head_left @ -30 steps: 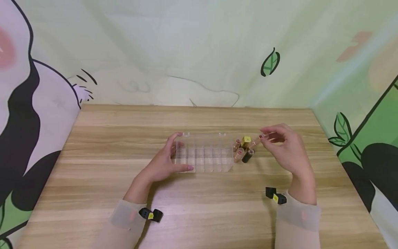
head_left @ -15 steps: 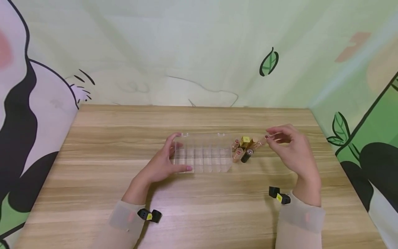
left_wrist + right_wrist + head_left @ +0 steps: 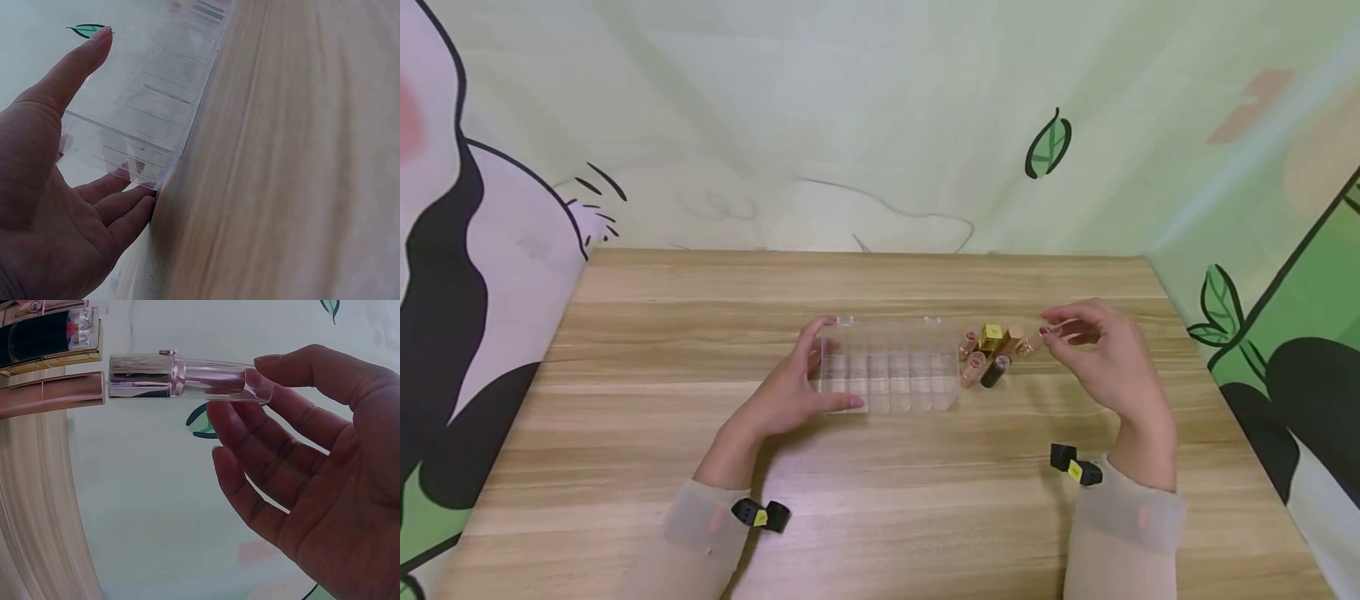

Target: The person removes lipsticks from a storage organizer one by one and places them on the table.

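My left hand grips the left end of a clear plastic organizer, which has rows of small compartments. Its thumb lies along the front edge, and the other fingers reach behind, as the left wrist view shows. Between thumb and fingertips, my right hand pinches the clear-capped end of a lipstick with a shiny metallic base. That base points toward a cluster of lipsticks just right of the organizer. In the cluster are a black lipstick, a gold one and pinkish ones, such as a rose-gold lipstick.
The wood-grain table runs back to a pale green wall sheet with painted leaves. Printed panels stand along both sides. A small black device sits at the left cuff, and another black device at the right.
My right hand has moved slightly right with the lipstick, away from the cluster, then nearly stopped. The left hand and organizer keep their place.
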The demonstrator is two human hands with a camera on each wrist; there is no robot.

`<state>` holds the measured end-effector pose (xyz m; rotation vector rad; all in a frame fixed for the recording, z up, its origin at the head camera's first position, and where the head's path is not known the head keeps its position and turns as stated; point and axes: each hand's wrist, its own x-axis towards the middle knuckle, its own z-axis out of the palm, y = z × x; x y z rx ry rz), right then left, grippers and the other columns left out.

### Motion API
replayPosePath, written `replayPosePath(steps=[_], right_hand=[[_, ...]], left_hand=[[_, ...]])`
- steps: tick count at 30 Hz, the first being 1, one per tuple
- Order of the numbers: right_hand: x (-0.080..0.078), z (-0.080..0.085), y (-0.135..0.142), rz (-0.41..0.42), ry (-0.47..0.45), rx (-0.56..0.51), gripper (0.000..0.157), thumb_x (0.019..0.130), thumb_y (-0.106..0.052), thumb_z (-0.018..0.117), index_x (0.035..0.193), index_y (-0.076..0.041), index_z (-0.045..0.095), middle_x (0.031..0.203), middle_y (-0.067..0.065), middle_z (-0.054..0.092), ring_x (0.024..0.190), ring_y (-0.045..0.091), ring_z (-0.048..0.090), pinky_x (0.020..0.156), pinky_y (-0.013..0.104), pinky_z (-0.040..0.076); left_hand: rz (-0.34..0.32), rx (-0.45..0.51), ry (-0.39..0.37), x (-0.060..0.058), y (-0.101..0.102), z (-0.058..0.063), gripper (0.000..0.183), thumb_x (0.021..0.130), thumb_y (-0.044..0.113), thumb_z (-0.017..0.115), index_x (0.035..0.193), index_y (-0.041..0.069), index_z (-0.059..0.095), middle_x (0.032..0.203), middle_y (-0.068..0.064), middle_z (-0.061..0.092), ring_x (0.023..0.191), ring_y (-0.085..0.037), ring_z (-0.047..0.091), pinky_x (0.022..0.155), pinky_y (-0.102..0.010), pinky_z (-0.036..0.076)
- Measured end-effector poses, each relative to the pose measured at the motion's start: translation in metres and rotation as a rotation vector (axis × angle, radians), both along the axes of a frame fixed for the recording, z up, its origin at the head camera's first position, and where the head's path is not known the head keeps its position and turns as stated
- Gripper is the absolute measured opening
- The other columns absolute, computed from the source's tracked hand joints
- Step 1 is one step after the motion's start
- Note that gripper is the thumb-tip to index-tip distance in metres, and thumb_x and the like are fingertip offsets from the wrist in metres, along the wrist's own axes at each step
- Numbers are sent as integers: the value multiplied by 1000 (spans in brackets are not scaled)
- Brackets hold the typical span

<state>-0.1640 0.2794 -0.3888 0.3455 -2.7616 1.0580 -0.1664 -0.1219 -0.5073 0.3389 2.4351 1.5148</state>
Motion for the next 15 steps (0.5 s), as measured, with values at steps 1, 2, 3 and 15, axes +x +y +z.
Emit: replayPosePath(steps=[1,2,3,15], right_hand=[[0,0,0,2,-7,11,20,97,-10,71,117,-5,73,113,9,71,91,-1,62,75,12,51],[-1,0,0,1,-18,19,20,97,-11,71,116,-6,73,113,9,71,91,1,63,75,13,51],[-1,0,0,1,-29,24,20,97,-11,71,116,-6,73,113,9,71,91,3,63,74,13,51],[-2,-1,2,20,-135,49,20,97,-15,73,116,-8,74,114,9,71,96,18,67,78,13,51]], left_hand=[[0,1,0,0,0,1,119,70,54,93,159,43,15,152,-8,49,151,-44,37,125,-60,28],[0,1,1,0,0,1,119,70,53,93,159,43,15,152,-8,49,151,-44,37,124,-61,28],[-3,2,3,0,0,1,119,71,53,93,159,43,14,152,-8,49,151,-45,37,124,-61,27],[8,9,-10,-1,0,-1,120,69,55,94,158,45,14,152,-6,49,151,-43,38,124,-61,28]])
